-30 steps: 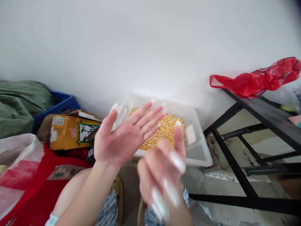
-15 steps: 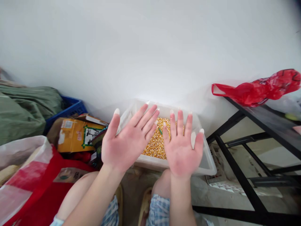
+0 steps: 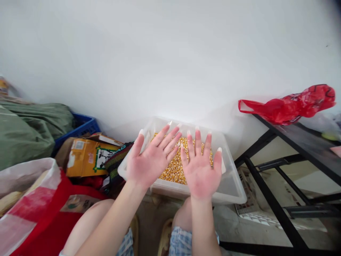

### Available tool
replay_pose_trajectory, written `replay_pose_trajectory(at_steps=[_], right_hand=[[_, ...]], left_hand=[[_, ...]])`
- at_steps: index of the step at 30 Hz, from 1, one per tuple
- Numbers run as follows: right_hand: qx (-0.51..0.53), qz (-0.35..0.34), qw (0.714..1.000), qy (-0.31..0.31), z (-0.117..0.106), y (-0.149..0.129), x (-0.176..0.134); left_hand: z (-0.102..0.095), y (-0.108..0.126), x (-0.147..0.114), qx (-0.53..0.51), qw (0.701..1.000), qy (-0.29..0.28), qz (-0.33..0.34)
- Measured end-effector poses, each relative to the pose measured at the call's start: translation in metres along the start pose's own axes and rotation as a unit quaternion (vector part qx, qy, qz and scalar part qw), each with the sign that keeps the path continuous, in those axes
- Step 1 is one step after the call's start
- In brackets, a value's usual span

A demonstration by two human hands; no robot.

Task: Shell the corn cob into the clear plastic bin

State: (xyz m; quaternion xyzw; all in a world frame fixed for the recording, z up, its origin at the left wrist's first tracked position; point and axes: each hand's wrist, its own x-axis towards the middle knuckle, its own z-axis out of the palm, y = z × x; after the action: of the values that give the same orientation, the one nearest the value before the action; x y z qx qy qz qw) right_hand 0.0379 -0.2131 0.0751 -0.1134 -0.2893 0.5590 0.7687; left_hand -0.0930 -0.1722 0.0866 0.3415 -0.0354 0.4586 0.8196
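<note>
My left hand [image 3: 151, 158] and my right hand [image 3: 200, 165] are held up side by side, palms toward me, fingers spread, nothing in either. Both hover over a clear plastic tub [image 3: 231, 185] that stands on the floor against the white wall. Yellow corn kernels [image 3: 174, 167] fill the tub's bottom and show between and below my fingers. My bare knees and checked shorts [image 3: 181, 241] are at the bottom of the view.
A yellow cardboard box [image 3: 86, 158], a blue crate [image 3: 81, 128] and a green cloth [image 3: 29, 128] lie at left. A red and white bag [image 3: 32, 209] sits at lower left. A black metal table [image 3: 293, 142] with a red plastic bag [image 3: 290, 105] stands at right.
My right hand has turned from a blurred, sideways pose to palm up beside the left. Both hands have moved slightly forward over the tub, and the view has tilted a little.
</note>
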Motion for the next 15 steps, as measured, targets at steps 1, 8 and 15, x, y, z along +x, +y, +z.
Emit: replay_pose_trajectory(at_steps=[1, 8, 15], right_hand=[[0.005, 0.002, 1.000, -0.001, -0.002, 0.001, 0.001], [0.043, 0.020, 0.998, -0.033, -0.006, 0.004, 0.000], [0.015, 0.010, 1.000, -0.002, -0.006, 0.006, 0.006]], left_hand=[[-0.002, -0.001, 0.000, 0.000, 1.000, -0.001, -0.002], [0.001, -0.002, -0.001, 0.008, 1.000, -0.001, -0.012], [-0.015, -0.004, 0.006, -0.027, 0.999, 0.031, 0.019]])
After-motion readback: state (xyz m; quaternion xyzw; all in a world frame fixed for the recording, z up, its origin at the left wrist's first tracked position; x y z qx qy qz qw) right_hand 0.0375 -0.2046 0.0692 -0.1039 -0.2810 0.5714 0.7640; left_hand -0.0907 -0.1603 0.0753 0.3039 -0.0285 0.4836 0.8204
